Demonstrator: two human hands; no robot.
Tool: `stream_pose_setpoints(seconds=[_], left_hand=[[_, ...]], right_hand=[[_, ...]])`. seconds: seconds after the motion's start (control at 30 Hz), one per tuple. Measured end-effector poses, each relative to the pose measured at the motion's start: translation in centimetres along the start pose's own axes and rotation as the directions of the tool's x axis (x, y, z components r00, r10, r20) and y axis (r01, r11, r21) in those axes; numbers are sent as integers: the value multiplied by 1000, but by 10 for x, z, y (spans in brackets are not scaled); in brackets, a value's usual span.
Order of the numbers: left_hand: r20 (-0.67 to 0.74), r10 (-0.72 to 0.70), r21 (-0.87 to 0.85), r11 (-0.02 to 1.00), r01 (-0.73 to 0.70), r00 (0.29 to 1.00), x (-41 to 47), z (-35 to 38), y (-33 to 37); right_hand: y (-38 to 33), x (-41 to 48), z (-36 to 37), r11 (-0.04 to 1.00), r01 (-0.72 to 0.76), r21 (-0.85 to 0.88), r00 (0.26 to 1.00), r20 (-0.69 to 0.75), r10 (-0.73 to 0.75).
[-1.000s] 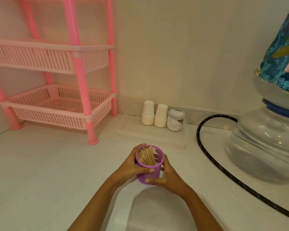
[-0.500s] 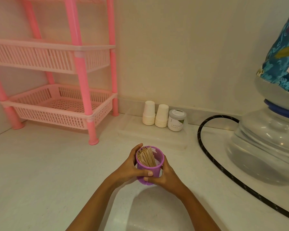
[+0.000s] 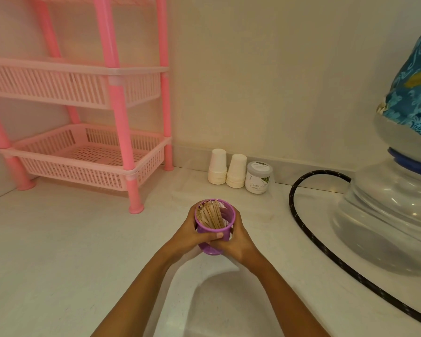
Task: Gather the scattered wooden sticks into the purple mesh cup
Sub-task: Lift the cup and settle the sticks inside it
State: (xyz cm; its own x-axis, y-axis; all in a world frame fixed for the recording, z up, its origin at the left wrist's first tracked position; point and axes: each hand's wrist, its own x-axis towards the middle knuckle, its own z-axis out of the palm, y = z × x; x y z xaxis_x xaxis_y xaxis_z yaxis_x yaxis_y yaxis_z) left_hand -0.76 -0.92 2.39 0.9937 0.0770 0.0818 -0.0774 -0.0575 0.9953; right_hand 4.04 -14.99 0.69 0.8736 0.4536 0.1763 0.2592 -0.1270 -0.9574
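A purple cup (image 3: 214, 231) of wooden sticks (image 3: 210, 216) is gripped above the counter (image 3: 58, 251) by left hand (image 3: 192, 235) and right hand (image 3: 238, 242), fingers (image 3: 210, 236) wrapped closed around it.

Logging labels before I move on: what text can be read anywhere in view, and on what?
"Cardamom Extract": on the white jar beside the paper cup stacks, its last letter cut off at the jar's curve.
Small print on the jar lid: too blurred to read.
Nothing else carries text.

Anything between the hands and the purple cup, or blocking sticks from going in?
Nothing visible. The left hand and right hand already wrap the purple mesh cup; its mouth is open and the wooden sticks stand inside.
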Motion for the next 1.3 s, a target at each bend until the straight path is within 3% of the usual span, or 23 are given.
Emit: stream_pose_setpoints(seconds=[0.2,0.43,0.6,0.63,0.7,0.77,0.87,1.03,1.3], left_hand=[[33,-42,2,999,42,999,2,-1,-10],[19,-81,-57,995,82,997,1,1,-21],[-17,-54,-52,997,53,998,10,0,-21],[-24,-52,-37,998,51,998,12,-2,-19],[-30,-51,9,999,51,998,19,-8,-14],[-27,-45,42,998,46,999,27,-14,-6],[-19,-14,64,998,15,1000,42,-22,10],[8,39,91,995,-40,999,71,-37,33],[-36,56,114,992,-51,998,122,-66,47]], right_hand=[[8,-2,15,998,-17,66,990,-138,26],[18,-10,2,997,-67,-49,997,24,69],[-2,-8,18,999,42,-33,999,-27,-42],[2,-7,18,992,122,-42,987,-102,-126],[13,3,11,991,129,-18,930,-344,-128],[0,12,5,985,175,7,984,-36,-175],[-7,37,-7,999,33,6,999,3,-33],[-38,74,-8,998,51,43,999,1,-51],[-49,134,-4,996,84,-41,996,-12,-84]])
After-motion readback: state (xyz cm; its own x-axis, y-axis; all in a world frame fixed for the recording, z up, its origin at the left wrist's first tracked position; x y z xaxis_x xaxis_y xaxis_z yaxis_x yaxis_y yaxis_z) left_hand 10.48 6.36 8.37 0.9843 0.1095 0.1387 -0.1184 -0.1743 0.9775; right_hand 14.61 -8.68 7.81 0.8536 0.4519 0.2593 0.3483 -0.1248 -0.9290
